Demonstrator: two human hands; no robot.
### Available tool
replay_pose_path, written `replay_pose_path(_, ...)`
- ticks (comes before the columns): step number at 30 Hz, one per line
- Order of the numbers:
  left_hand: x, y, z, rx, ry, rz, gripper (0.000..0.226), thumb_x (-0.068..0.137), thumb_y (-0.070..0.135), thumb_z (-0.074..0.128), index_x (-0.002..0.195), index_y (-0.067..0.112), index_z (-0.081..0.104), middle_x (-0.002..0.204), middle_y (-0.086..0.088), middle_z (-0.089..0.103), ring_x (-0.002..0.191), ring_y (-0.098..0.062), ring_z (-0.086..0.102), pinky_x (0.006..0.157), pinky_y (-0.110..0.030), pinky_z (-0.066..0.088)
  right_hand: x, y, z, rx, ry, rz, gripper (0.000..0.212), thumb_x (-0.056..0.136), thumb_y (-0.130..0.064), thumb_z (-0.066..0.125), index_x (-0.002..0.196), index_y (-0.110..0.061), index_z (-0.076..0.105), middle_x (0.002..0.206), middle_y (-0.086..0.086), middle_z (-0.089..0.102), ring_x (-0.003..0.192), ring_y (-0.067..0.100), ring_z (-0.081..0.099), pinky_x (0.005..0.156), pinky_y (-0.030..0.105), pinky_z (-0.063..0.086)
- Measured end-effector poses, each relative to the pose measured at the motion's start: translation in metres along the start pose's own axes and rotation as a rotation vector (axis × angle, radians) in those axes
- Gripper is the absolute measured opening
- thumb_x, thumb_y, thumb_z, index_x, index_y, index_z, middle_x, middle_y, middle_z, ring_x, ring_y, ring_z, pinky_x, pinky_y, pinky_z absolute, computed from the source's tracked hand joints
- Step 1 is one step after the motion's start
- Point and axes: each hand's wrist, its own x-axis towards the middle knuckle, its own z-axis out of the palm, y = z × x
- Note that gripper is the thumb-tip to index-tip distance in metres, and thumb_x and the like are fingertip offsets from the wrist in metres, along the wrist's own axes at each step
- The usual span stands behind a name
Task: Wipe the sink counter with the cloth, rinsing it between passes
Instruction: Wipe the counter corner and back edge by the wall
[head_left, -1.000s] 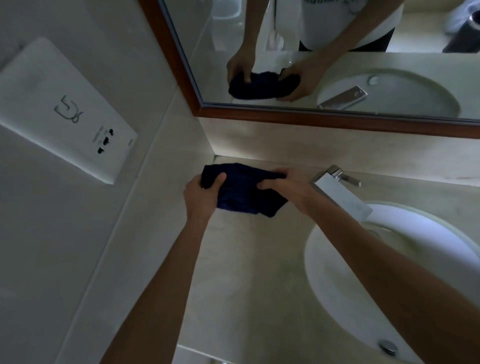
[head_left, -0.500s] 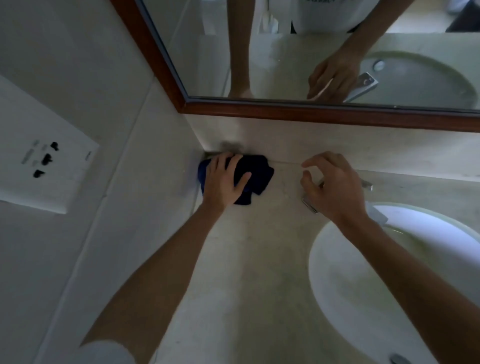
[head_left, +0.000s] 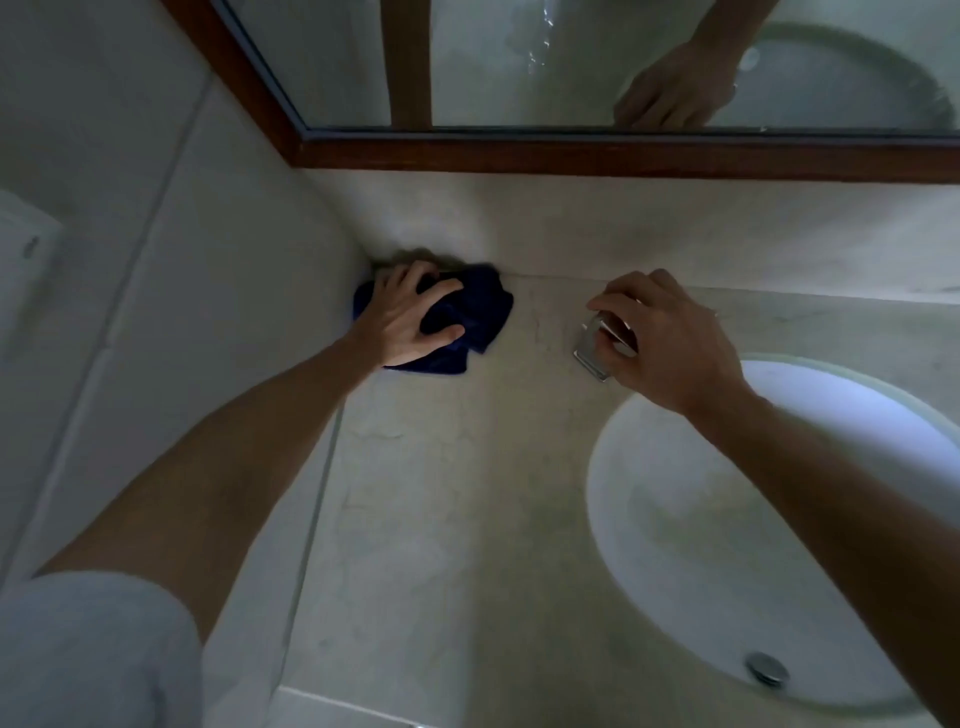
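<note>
The cloth (head_left: 467, 312) is dark blue fabric, soft, crumpled and matt. The desk (head_left: 457, 493) looks like pale veined stone, smooth with a dull sheen. The basin (head_left: 675, 545) is white, smooth and glossy, its drain (head_left: 767, 667) shiny metal. The tap (head_left: 597, 351) is polished, mirror-bright metal. The mirror frame (head_left: 571, 156) is dark brown wood, smooth.

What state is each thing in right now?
cloth: bunched, in the counter's back left corner, under the left hand.
left hand: fingers spread, pressing the cloth.
right hand: over the tap, fingers curled.
tap: no water visible.
basin: no standing water seen.
</note>
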Motion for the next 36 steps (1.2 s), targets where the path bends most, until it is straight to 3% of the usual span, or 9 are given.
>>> replay_pose_path(4,-0.023,0.012,-0.009,-0.02,-0.072,-0.019,0.073,0.085,0.071,0.045,0.143,0.027,0.047,0.133,-0.011,0.047,0.119,-0.034,0.049,0.097,-0.05,0.045,0.0,0.001,0.0,0.018,0.022,-0.012,0.027,0.086,-0.022,0.063,0.11,-0.014,0.072,0.109,0.001,0.067,0.103,0.024,0.057,0.063,0.042,0.058)
replay_pose_path(9,-0.072,0.029,-0.005,-0.008,-0.045,-0.019,0.066,0.089,0.066,0.053,0.137,0.022,0.05,0.124,-0.015,0.052,0.107,-0.037,0.053,0.088,-0.05,0.051,-0.004,0.002,0.001,-0.032,0.006,-0.033,0.032,0.089,-0.03,0.054,0.115,-0.016,0.068,0.115,0.003,0.065,0.11,0.032,0.056,0.067,0.052,0.058)
replay_pose_path(20,-0.177,0.076,-0.002,-0.031,-0.048,-0.135,0.067,0.096,0.059,0.05,0.145,0.014,0.049,0.127,-0.017,0.05,0.109,-0.033,0.055,0.095,-0.041,0.048,0.0,0.003,0.001,0.01,0.026,-0.075,0.023,0.089,-0.025,0.056,0.101,-0.011,0.069,0.101,0.012,0.063,0.101,0.034,0.053,0.07,0.038,0.049)
replay_pose_path(32,-0.237,0.097,0.009,-0.034,-0.053,-0.248,0.07,0.096,0.058,0.049,0.152,0.018,0.041,0.14,-0.015,0.044,0.124,-0.032,0.05,0.104,-0.043,0.046,-0.003,0.001,-0.004,0.009,0.025,-0.086,0.027,0.09,-0.024,0.056,0.107,-0.011,0.071,0.101,0.013,0.063,0.103,0.035,0.053,0.071,0.039,0.048)
replay_pose_path(36,-0.263,0.102,0.013,-0.04,-0.069,-0.314,0.075,0.092,0.067,0.048,0.151,0.021,0.041,0.137,-0.014,0.045,0.12,-0.034,0.051,0.099,-0.047,0.049,-0.004,0.0,-0.006,0.013,0.018,-0.081,0.028,0.091,-0.026,0.056,0.11,-0.011,0.071,0.103,0.013,0.063,0.104,0.035,0.053,0.072,0.037,0.046)
